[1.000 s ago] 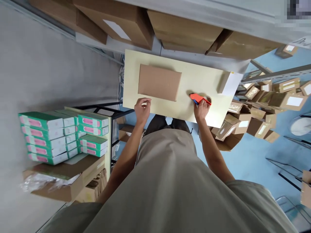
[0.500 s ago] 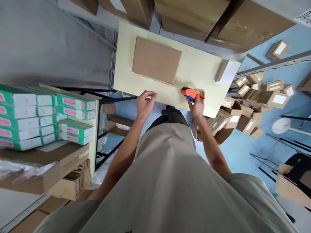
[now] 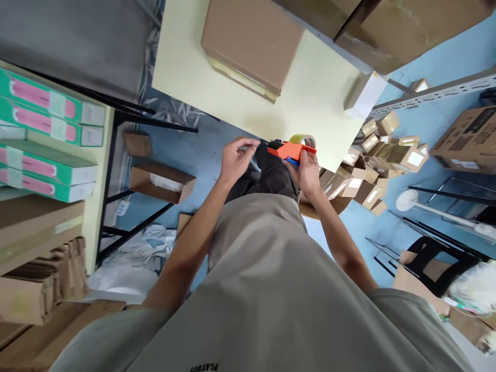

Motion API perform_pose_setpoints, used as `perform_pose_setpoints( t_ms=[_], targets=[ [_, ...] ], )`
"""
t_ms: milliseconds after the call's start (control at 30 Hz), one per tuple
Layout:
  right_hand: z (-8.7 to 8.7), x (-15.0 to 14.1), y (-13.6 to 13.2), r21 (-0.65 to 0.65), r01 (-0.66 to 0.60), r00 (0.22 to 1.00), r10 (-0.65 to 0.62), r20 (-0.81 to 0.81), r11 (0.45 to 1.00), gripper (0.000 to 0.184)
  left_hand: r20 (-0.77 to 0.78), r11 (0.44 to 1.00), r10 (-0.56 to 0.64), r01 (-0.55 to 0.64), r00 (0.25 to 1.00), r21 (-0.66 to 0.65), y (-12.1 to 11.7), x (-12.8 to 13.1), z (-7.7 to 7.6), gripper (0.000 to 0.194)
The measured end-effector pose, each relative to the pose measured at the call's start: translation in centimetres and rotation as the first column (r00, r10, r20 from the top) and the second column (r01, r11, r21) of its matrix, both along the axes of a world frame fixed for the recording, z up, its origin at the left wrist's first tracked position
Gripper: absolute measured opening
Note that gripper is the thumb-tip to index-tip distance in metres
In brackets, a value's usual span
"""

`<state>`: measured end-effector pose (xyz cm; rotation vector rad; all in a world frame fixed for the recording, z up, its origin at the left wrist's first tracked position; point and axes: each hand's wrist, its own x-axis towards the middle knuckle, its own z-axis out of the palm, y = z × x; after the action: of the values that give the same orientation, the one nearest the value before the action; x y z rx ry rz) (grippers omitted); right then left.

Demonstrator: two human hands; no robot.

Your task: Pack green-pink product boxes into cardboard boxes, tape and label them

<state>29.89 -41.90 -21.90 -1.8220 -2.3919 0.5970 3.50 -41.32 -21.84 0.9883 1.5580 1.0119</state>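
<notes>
My right hand point(image 3: 308, 173) is wrapped round the handle of an orange tape dispenser point(image 3: 289, 150) with a roll of tape on it, held by the table's near edge. My left hand point(image 3: 235, 161) is just left of the dispenser's front end, thumb and forefinger drawn together in a pinch. Whether anything thin lies between those fingertips, I cannot make out. Beyond both hands, a closed brown cardboard box point(image 3: 251, 41) lies on the pale yellow table point(image 3: 182, 67). A strip of tape point(image 3: 242, 77) shows along its near side.
A small white box point(image 3: 364, 95) stands at the table's right end. Several small cartons point(image 3: 360, 178) are heaped on the floor at right. Green and pink boxes point(image 3: 46, 111) are stacked on a shelf at left. Large cartons point(image 3: 406, 31) stand behind the table.
The dispenser has come left and nearer to my left hand, off the tabletop to its near edge. My view has shifted, so the cardboard box appears closer and higher.
</notes>
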Motion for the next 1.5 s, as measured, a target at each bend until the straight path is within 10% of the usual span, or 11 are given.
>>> perform_pose_setpoints(
  t_ms=[400,733,1500],
  targets=[
    [0.2,0.7,0.7,-0.073,-0.147,0.987,0.141,-0.078,0.986,0.066,-0.005,0.992,-0.054,0.054,0.999,0.114,0.7,-0.8,1.5,0.032],
    [0.4,0.7,2.3,-0.081,-0.2,0.97,0.185,-0.159,0.976,0.058,-0.277,0.848,-0.43,0.49,0.86,0.204,3.4,-2.1,3.6,0.024],
    [1.9,0.0,6.2,-0.254,-0.262,0.965,0.247,-0.09,0.931,0.056,-0.275,0.885,-0.391,0.441,0.878,0.151,6.7,-2.6,1.9,0.017]
  ],
)
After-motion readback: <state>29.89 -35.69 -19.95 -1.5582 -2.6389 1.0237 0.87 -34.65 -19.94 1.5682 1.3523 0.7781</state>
